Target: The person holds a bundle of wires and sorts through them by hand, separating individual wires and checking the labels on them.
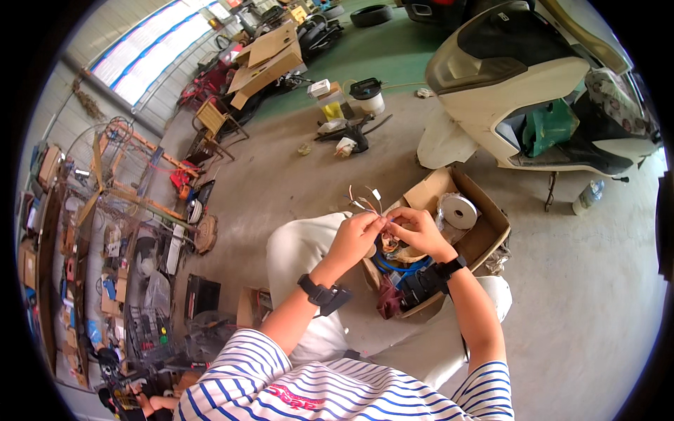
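Note:
My left hand (357, 237) and my right hand (419, 231) meet in front of my knees, fingertips pinched together. Between them is a small bundle of thin wires (368, 204), its loose ends fanning upward with white tips or connectors. The exact spot where the fingers grip the wires is too small to make out. Just under my hands and to the right stands an open cardboard box (493, 226). Inside it lie a white tape roll (460, 211), blue cable (402, 266) and other bundled parts.
A white scooter (484, 91) stands at the far right, with a plastic bottle (588, 197) by it. Ahead on the floor are a black-lidded bucket (368, 96) and a yellow-filled clear container (333, 107). Cluttered shelves (53, 259) and a wooden chair (216, 121) line the left.

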A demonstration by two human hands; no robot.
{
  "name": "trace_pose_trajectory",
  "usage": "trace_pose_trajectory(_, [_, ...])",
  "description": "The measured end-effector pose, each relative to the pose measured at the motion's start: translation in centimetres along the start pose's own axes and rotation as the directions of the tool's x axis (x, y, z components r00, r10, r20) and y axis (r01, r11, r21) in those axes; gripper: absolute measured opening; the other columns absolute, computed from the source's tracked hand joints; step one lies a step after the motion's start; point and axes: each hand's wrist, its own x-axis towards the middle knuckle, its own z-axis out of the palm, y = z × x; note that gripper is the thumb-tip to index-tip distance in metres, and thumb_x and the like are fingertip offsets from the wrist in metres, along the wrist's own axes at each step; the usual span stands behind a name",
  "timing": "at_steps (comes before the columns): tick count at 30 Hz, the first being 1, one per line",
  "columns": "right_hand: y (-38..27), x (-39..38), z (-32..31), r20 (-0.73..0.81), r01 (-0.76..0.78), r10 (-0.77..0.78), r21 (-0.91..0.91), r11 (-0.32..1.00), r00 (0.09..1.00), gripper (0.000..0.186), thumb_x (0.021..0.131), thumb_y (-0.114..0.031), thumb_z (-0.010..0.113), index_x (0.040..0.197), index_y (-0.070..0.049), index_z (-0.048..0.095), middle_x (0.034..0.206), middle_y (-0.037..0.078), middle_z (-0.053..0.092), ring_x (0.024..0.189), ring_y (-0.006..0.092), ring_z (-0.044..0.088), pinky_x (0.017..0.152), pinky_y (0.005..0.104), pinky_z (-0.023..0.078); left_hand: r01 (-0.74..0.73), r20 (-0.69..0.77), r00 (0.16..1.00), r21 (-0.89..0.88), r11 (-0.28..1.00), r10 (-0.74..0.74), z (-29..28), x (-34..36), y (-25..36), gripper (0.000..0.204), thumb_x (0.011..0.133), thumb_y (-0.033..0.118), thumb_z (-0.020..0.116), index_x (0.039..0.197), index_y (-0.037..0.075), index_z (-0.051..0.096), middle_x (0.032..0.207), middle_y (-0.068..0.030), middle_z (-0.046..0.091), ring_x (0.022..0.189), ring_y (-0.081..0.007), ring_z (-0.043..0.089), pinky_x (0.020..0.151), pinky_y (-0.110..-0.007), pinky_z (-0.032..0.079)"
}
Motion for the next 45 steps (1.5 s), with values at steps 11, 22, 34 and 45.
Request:
trace_pose_trajectory(11, [1.5, 0.3, 1.9, 0.226, -0.027, 0.01, 0.075, 0.997, 0.974, 0.016, 0.084, -0.013, 0.057, 0.08, 0.001, 0.063, 0.075, 0.005, 0.063, 0.069, 0.0099, 0.056, 0.064, 0.0252, 0.045, -0.067, 0.008, 0.998, 0.188, 0.98, 0.067, -1.1, -3.1, -1.0, 0.02, 0.09, 0.014, 0.055, 0.081, -0.002, 0.062, 0.082, -0.0108, 0.058, 0.072, -0.0211, 0.055, 0.065, -0.03, 0.045])
trace_pose_trajectory(22, [7.2, 4.1, 1.6, -0.039, -0.317, 0.343, 0.293, 0.902, 0.939, 0.016, 0.091, -0.015, 0.05, 0.086, -0.002, 0.058, 0.074, -0.002, 0.057, 0.07, 0.0061, 0.05, 0.064, 0.0222, 0.04, 0.294, 0.345, 0.927, -0.422, 0.858, -0.148, 0.7, 6.4, -10.3, 0.02, 0.095, 0.019, 0.05, 0.087, 0.001, 0.055, 0.075, 0.0015, 0.052, 0.073, -0.0061, 0.052, 0.066, -0.022, 0.044])
trace_pose_trajectory(34, [14.0, 0.7, 2.8, -0.472, -0.54, 0.514, 0.091, 0.836, 0.716, 0.01, 0.091, -0.004, 0.051, 0.1, 0.001, 0.055, 0.087, 0.0, 0.056, 0.081, 0.0058, 0.05, 0.072, 0.0206, 0.042, -0.247, 0.365, 0.89, -0.12, 0.962, 0.274, 4.1, 10.4, -17.4, 0.017, 0.074, 0.018, 0.063, 0.073, 0.001, 0.061, 0.081, -0.0144, 0.058, 0.068, -0.0312, 0.058, 0.063, -0.039, 0.047])
trace_pose_trajectory(45, [9.6, -1.9, 2.5, -0.737, -0.616, 0.324, -0.156, 0.772, 0.593, 0.02, 0.093, -0.007, 0.039, 0.107, -0.003, 0.053, 0.085, -0.002, 0.054, 0.07, 0.0033, 0.046, 0.061, 0.0183, 0.039, -0.519, 0.103, 0.852, 0.058, 0.853, 0.512, 5.9, 9.7, -13.6, 0.018, 0.075, 0.023, 0.062, 0.073, 0.005, 0.062, 0.075, -0.0086, 0.057, 0.065, -0.0243, 0.06, 0.058, -0.038, 0.048])
